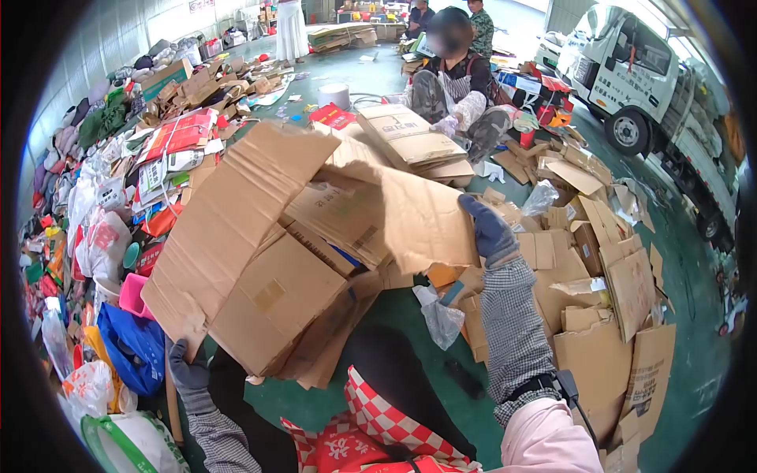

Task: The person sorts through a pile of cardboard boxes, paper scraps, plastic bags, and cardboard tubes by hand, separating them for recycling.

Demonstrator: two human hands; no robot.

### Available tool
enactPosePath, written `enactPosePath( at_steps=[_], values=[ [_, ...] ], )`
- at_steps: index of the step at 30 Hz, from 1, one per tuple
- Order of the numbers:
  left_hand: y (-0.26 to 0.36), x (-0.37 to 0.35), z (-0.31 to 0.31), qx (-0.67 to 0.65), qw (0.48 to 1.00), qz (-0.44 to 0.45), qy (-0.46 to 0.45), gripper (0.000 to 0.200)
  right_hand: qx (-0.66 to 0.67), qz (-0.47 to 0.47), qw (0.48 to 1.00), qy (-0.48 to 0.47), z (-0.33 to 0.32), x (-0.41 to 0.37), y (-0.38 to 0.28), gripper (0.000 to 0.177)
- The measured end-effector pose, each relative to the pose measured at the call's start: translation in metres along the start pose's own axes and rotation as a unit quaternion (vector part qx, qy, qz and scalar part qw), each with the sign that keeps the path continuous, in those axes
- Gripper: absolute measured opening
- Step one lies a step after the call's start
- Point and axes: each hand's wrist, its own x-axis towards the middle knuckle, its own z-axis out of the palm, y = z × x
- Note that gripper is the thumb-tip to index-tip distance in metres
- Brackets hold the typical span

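Cardboard sheet (236,213) stretched between two gloved hands

From the view's centre, the sheet spans nine to one o'clock, bent above a stack of cardboard boxes (276,303). At eight, the left hand (189,369) pinches its lower corner; at three, the right hand (490,234) grips a ragged edge. The step in hand seems to be opening or folding it; the next move probably calls for firm, even grips

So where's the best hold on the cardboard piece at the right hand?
I'd pinch the cardboard piece at its right edge, right hand coming from the right: that thin edge looks raised and free, while the upper-left looks ragged and bent.
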Motion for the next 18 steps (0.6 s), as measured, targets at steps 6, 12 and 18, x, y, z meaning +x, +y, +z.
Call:
enactPosePath(
  at_steps=[6,12,18],
  values=[
    [0.028,0.017,-0.053,-0.075,0.996,-0.044,-0.025,0.029,-0.035,0.02,0.996,0.08,0.02,0.029,0.063,0.028],
    [0.048,0.03,0.039,-0.157,0.982,-0.055,-0.091,0.041,-0.174,0.068,0.966,0.178,0.102,0.002,0.142,0.039],
    [-0.016,0.056,0.103,-0.112,0.978,-0.095,-0.148,0.034,-0.041,-0.015,0.982,0.185,0.166,0.0,0.17,0.031]
  ],
)
